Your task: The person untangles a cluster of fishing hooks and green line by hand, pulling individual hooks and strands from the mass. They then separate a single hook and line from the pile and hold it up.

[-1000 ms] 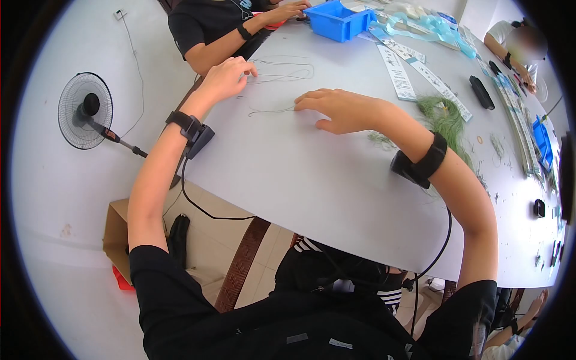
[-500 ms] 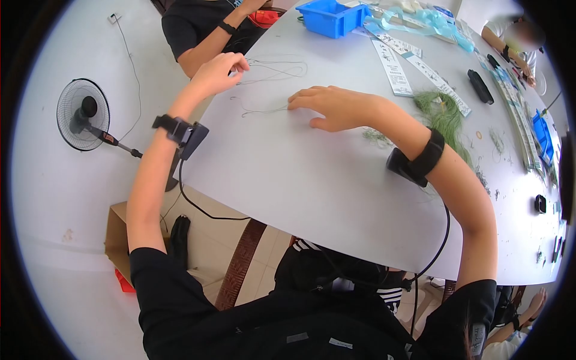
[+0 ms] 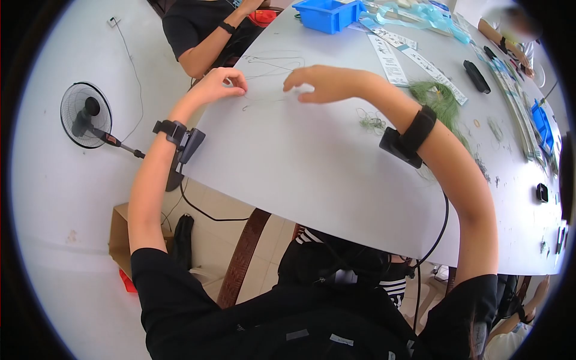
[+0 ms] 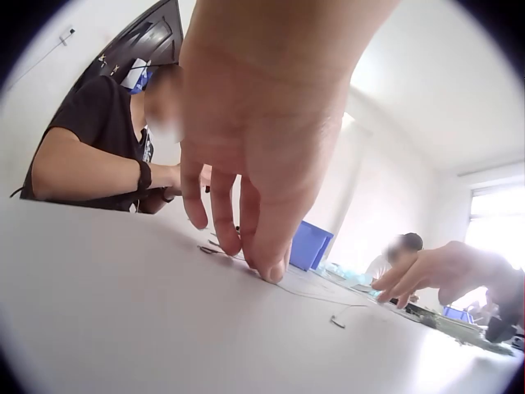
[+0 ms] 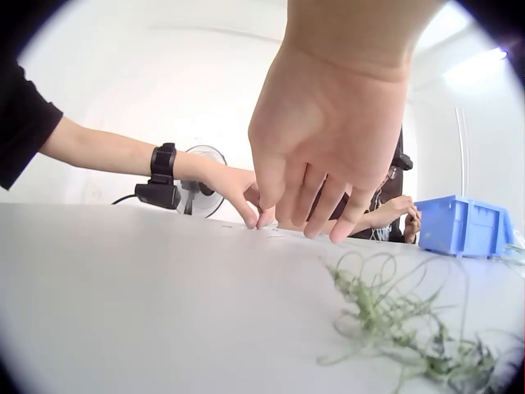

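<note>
In the head view my left hand (image 3: 217, 87) is at the table's far left edge, thumb and index finger brought together. Its fingertips pinch a thin fishing line (image 4: 316, 296) close over the tabletop. That line runs toward a small fish hook (image 4: 337, 322) lying on the table, to the right of the fingertips in the left wrist view. My right hand (image 3: 329, 84) hovers right of the left one, fingers loosely bent downward. Nothing shows between its fingers in the right wrist view. Beyond both hands lie longer loops of line (image 3: 277, 58).
A tangle of green line (image 5: 402, 324) lies near my right wrist, beside a larger green bundle (image 3: 437, 99). Printed card strips (image 3: 389, 60) and a blue bin (image 3: 329, 17) are farther back. Another person (image 3: 195, 36) sits at the far left. A fan (image 3: 86, 115) stands beyond the table.
My left hand has come nearer, and its thumb and index finger now meet on the line. My right hand has lifted away from the line and shifted slightly farther out.
</note>
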Demonstrator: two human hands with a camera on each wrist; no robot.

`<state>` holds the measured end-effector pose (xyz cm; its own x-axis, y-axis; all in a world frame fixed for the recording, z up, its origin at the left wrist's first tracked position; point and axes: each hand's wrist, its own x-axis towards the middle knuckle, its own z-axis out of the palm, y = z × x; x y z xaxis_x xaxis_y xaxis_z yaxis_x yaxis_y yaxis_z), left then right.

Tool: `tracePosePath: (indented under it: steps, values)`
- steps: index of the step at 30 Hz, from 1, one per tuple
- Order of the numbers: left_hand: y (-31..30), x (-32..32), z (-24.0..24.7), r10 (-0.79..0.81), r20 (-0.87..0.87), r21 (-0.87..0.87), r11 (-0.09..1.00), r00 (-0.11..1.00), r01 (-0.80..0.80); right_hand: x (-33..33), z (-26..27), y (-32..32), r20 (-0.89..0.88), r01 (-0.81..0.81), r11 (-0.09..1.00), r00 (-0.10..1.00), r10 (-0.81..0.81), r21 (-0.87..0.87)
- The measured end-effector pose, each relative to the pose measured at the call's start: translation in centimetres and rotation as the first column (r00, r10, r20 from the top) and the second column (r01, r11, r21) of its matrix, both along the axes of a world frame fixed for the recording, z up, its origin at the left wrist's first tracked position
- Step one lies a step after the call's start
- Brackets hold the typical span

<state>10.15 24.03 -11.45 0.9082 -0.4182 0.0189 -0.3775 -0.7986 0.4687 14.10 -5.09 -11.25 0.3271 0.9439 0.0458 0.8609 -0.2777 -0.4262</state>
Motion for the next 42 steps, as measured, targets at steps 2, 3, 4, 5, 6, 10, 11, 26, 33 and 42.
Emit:
tracePosePath:
  steps: [2,3,4,5,6,10,11,26,33,42]
  values:
    - [0.4,0.4,0.3,0.008,0.051,0.036,0.999,0.999,-0.01,0.7,0.8,-0.4,0.037,0.011,0.992,0.999,-0.016,0.125]
    - [0.4,0.4,0.3,0.01,0.075,0.052,0.999,0.997,-0.013,0.6,1.5,-0.9,0.025,0.065,0.993,0.997,-0.067,0.102]
    - [0.0,0.3,0.4,0.041,0.121,0.027,0.999,0.992,-0.045,0.3,2.9,-1.6,0.012,0.121,0.989,0.992,-0.122,0.08]
    - [-0.3,0.1,0.5,0.072,0.165,0.0,0.997,0.984,-0.073,0.1,3.7,-2.4,0.0,0.18,0.982,0.984,-0.18,0.057]
    - [-0.9,-0.3,0.7,0.099,0.207,-0.028,0.995,0.973,-0.096,0.3,3.7,-3.5,0.097,0.128,0.977,0.985,-0.145,0.168]
    - [-6.8,-3.4,2.6,-0.032,0.316,0.064,0.998,0.948,0.013,-0.7,5.9,-8.0,0.015,0.191,0.981,0.981,-0.191,0.02]
    - [-8.7,-4.2,2.8,-0.078,0.299,0.049,0.997,0.951,0.066,-1.4,6.1,-8.8,0.004,0.237,0.969,0.971,-0.237,-0.067]
    - [-23.2,-4.5,1.3,-0.223,0.161,0.263,0.949,0.961,0.176,-9.9,1.2,-14.2,0.167,0.451,0.879,0.889,-0.427,-0.156]
    - [-22.0,-3.8,2.3,-0.148,0.068,-0.225,0.961,0.987,0.16,-12.4,5.9,-16.8,0.085,0.457,0.888,0.888,-0.452,-0.053]
    - [-20.7,-2.4,1.2,-0.161,-0.186,-0.552,0.833,0.969,0.033,-12.2,10.5,-21.7,0.013,0.414,0.771,0.878,-0.479,0.484]
